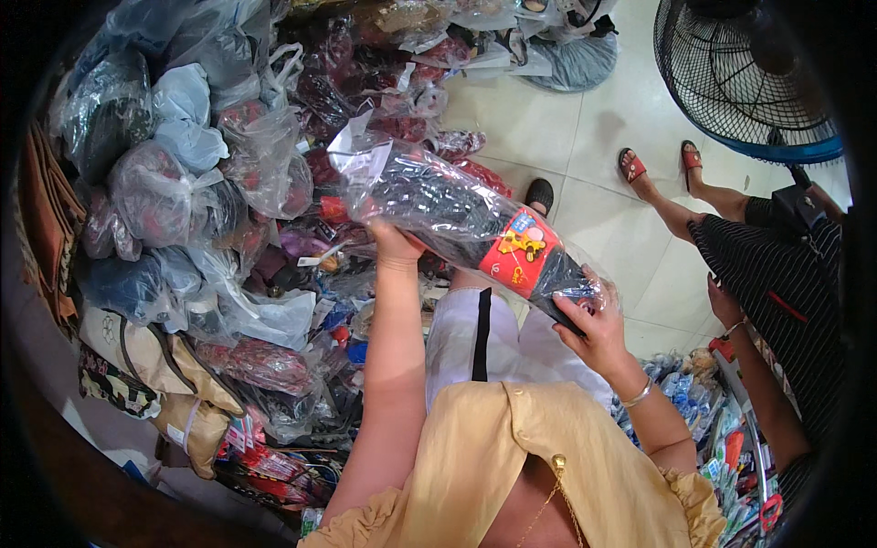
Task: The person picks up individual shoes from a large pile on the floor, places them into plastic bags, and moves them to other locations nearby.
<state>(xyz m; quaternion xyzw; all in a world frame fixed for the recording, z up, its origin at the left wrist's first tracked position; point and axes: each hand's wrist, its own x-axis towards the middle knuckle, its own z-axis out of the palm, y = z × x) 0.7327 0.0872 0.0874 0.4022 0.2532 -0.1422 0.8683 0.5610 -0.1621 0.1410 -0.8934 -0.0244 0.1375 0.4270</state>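
A long package (pixel 438 195) in clear plastic film slants across the space before me, holding something dark and folded. A red panel (pixel 517 253) with a yellow cartoon animal and writing shows near its lower right end. My left hand (pixel 397 241) grips the package from beneath near its upper left end, with most of the fingers hidden under it. My right hand (pixel 593 318) holds the lower right end, thumb and fingers spread over the film. A white tag or paper (pixel 360 154) shows at the upper left end.
Plastic-wrapped goods (pixel 205 192) are piled along my left and ahead. Beige fabric bags (pixel 137 356) lie at the lower left. A black fan with a blue rim (pixel 740 75) stands at the upper right. Another person in striped dark clothes (pixel 760 253) is at the right, beside packaged goods (pixel 685 390).
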